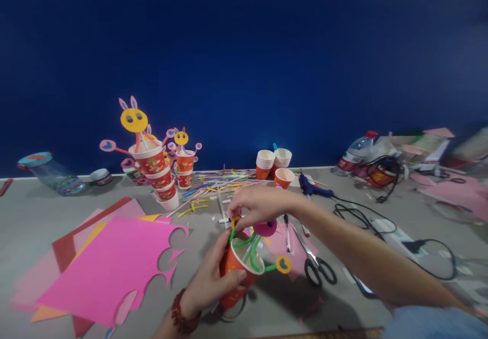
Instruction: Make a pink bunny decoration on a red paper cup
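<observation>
My left hand (208, 280) is wrapped round a red paper cup (244, 279), holding it tilted above the table. Green straws (254, 258) stick out of the cup's white mouth. One bends right and ends in an orange paper disc (283, 265) with a dark heart shape. A magenta paper disc (266, 227) stands over the cup, partly behind my right forearm. My right hand (263, 204) reaches across and pinches a small orange paper disc (237, 221) at the tip of the left straw. Its fingertips partly cover that disc.
Pink, orange and red paper sheets (110, 263) lie at left. Finished cup figures (150, 161) stand behind them. Loose straws (221, 181), stacked cups (265, 163) and a blue glue gun (314, 186) are farther back. Scissors (318, 270), a power strip (396, 237) and cables are at right.
</observation>
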`<state>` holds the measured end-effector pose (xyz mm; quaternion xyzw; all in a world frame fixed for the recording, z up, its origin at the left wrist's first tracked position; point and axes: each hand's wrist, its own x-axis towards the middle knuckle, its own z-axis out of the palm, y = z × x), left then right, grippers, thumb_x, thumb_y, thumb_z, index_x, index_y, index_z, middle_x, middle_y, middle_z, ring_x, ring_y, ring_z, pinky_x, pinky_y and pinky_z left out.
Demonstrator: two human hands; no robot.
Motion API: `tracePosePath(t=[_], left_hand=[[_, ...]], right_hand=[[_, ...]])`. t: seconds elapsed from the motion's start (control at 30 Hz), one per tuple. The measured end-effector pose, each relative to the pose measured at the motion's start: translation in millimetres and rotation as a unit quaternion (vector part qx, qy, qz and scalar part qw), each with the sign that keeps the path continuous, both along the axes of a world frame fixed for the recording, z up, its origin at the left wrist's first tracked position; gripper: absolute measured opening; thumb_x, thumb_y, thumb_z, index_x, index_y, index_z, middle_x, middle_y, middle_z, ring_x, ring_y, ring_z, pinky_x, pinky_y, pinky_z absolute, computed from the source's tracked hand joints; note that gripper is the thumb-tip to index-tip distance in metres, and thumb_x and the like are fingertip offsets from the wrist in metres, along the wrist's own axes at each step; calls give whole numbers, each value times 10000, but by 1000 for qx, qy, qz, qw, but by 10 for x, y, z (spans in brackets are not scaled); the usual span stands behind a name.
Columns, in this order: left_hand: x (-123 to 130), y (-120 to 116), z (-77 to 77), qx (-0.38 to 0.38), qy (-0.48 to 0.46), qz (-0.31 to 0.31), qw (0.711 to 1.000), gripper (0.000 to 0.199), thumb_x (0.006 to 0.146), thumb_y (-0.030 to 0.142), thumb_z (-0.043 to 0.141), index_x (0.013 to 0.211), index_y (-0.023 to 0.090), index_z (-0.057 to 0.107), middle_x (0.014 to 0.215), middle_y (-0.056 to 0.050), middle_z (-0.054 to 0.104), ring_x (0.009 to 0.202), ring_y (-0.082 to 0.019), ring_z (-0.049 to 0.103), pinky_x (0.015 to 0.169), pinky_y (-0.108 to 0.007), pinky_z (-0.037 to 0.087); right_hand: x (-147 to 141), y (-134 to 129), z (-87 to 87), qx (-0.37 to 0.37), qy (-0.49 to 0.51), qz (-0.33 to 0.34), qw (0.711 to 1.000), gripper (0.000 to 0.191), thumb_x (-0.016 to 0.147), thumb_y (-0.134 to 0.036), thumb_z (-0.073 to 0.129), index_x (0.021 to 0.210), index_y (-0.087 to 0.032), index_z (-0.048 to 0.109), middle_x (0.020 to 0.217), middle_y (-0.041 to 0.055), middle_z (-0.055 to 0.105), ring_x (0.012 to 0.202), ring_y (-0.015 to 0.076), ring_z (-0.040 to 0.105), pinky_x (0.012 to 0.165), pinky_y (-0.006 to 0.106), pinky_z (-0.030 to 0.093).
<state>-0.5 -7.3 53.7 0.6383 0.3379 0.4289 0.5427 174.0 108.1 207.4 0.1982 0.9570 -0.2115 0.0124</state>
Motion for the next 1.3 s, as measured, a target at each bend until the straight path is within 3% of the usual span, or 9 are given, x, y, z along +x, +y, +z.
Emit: tracePosePath(t=[0.3,0.5,0.63,0.73,0.8,0.93,1.13,1.3], left_hand=[[11,-7,1,14,-1,5,1000,698,852,395,646,1456,212,347,1471,-125,450,1336,-333,431,1108,-461,378],[11,-3,3,30,-11,1,999,651,856,388,638,1429,224,377,1417,-115,503,1286,-319,485,1077,-456,414],[-8,-18,-58,110,50,59,991,671,861,319,629,1455,263,323,1427,-118,493,1275,-321,508,1049,-480,442],[-2,-33,17,223,145,131,955,755,820,250,661,1470,268,278,1428,-138,475,1283,-335,493,1051,-511,431],[11,-34,118,264,220,162,925,751,795,202,670,1453,252,310,1393,-139,491,1272,-322,490,1041,-494,441],[23,-14,271,340,328,236,849,674,824,121,619,1432,249,356,1315,-132,522,1213,-297,496,1003,-481,459],[-27,3,320,380,410,250,791,611,847,113,609,1410,252,418,1352,-125,479,1222,-316,447,1017,-512,428],[-55,-6,319,398,432,242,772,609,832,89,615,1394,263,454,1360,-123,478,1219,-329,443,998,-516,441]], right_hand=[[5,18,0,-30,18,9,999,126,805,-267,741,893,-180,716,865,17,722,795,163,636,684,239,437],[-5,23,-24,1,47,36,998,61,802,-229,743,819,-184,706,812,4,709,777,155,636,678,238,445],[45,-89,65,79,64,10,995,188,767,-290,779,912,-195,706,848,16,721,826,188,643,717,283,474],[139,-261,159,176,147,-1,973,334,781,-340,770,1050,-167,674,1037,85,711,1020,249,607,901,394,466],[209,-402,157,223,232,-18,947,278,831,-314,722,1062,-173,660,1113,98,692,1075,251,586,990,438,420],[298,-694,-121,225,395,-122,882,138,840,-172,674,965,-222,644,895,34,708,868,202,616,836,372,493],[260,-931,-726,58,401,-259,877,111,868,-145,592,949,-220,606,869,25,671,819,183,624,831,351,488],[183,-942,-886,-13,409,-295,863,53,878,-167,575,897,-211,600,827,16,650,729,157,598,713,285,495]])
